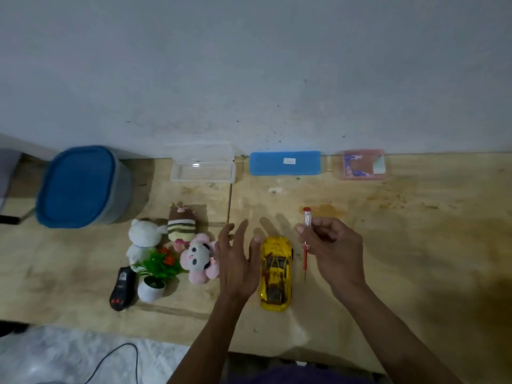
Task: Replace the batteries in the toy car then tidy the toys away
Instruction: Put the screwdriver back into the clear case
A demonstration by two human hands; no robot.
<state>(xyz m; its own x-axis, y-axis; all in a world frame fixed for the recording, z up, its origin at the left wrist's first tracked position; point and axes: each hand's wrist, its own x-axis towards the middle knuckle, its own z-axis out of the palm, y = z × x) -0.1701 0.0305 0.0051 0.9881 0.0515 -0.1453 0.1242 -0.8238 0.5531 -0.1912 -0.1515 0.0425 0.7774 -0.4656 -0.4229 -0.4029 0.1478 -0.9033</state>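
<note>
I see the yellow toy car point(275, 273) lying on the wooden counter point(415, 245), near the front edge and about centre, its length running near to far. My left hand point(238, 261) hovers just left of the car with its fingers point(241, 231) straight and spread, holding nothing; the thumb sits close to the car's far end, though I cannot tell whether it touches. My right hand point(332, 248) is just right of the car, fingers curled around a screwdriver point(306, 239) with a clear handle and red cap, held roughly upright with the red shaft and tip pointing down toward the counter beside the car.

Left of my left hand sits a cluster of toys: a pink-and-grey plush point(198, 257), a brown striped plush point(181, 224) farther back, and a white plush point(144, 239) to their left. In front of them stands a small potted plant point(155, 275) in a white pot, and just left of it lies a black remote control point(122, 289).

Along the far edge by the wall, from left to right: a blue-lidded bin point(80, 187), an open clear plastic case point(202, 166), a blue box point(285, 162), and a pinkish container point(363, 164).
</note>
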